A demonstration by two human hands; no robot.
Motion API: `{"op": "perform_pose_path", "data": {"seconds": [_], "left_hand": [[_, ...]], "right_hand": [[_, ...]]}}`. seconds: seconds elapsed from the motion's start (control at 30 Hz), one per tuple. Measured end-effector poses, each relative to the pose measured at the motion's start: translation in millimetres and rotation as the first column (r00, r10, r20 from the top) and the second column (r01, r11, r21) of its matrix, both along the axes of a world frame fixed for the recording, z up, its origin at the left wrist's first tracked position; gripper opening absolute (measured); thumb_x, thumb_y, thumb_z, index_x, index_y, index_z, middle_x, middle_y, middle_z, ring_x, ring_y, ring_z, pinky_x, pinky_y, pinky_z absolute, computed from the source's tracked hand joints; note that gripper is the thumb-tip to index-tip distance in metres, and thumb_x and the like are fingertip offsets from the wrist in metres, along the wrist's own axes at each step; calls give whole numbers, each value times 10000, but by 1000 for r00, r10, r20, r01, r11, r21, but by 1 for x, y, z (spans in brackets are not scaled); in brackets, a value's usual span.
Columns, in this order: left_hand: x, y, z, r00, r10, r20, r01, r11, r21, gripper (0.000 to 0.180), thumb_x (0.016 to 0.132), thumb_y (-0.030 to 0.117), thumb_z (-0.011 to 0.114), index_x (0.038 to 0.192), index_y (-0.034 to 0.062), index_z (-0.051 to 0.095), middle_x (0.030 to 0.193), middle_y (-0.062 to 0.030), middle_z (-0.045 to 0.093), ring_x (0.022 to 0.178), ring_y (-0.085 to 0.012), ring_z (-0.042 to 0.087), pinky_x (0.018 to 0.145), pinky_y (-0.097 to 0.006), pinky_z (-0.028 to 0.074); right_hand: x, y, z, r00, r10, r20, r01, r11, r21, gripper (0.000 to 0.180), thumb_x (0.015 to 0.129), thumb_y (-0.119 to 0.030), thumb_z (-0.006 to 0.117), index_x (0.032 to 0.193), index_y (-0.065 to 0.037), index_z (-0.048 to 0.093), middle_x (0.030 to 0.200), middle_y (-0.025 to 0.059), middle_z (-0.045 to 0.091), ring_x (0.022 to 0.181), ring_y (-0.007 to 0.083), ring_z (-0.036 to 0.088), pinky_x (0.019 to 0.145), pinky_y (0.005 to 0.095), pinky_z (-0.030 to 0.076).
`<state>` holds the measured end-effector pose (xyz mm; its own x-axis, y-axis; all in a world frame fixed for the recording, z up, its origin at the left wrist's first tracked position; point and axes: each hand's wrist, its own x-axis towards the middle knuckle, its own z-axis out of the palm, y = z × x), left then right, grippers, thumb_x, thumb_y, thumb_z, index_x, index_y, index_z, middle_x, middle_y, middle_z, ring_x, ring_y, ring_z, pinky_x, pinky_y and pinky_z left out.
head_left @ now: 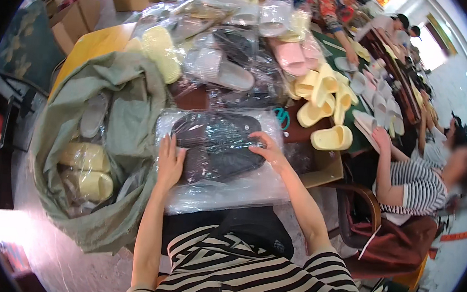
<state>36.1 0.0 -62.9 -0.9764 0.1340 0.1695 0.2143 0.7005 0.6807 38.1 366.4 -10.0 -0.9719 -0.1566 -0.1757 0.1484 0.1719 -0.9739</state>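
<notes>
A pair of dark grey slippers (220, 145) in a clear plastic bag lies flat before me on a stack of clear plastic bags (230, 192). At the slippers' left edge my left hand (170, 163) rests with its fingers stretched out along the plastic. My right hand (270, 151) touches their right end, thumb and fingers apart. Just beyond the bag lies a pair of teal-handled scissors (282, 118). Bagged grey slippers (220, 71) are heaped behind it.
To my left stands an open green sack (49, 186) holding bagged slippers. Loose yellow slides (330, 137) and pink slippers (290, 56) lie to the right. A co-worker in stripes (419, 188) sits at the right, by a chair (368, 206). Cardboard boxes (85, 11) stand far left.
</notes>
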Motion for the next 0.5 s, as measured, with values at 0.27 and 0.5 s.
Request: {"op": "perform_pose_path", "data": {"seconds": [0.27,0.5], "left_hand": [[1,-1,-13,999,-40,-7,37,962,-271,718,1016,373,535,1573,29,238,1634,-263,159,1504,-457,150,1213,-533,159],[14,5,1,996,-41,-83,9,936,-351,801,968,415,586,1578,38,230,1625,-289,145,1496,-479,146,1210,-547,157]], "right_hand": [[74,72,41,960,-280,27,281,959,-29,297,855,-125,764,1133,-118,657,995,-45,576,965,78,517,894,238,397],[135,156,71,812,-571,-118,581,810,81,301,847,-118,751,1135,-104,668,946,-22,581,888,95,541,807,234,426]]}}
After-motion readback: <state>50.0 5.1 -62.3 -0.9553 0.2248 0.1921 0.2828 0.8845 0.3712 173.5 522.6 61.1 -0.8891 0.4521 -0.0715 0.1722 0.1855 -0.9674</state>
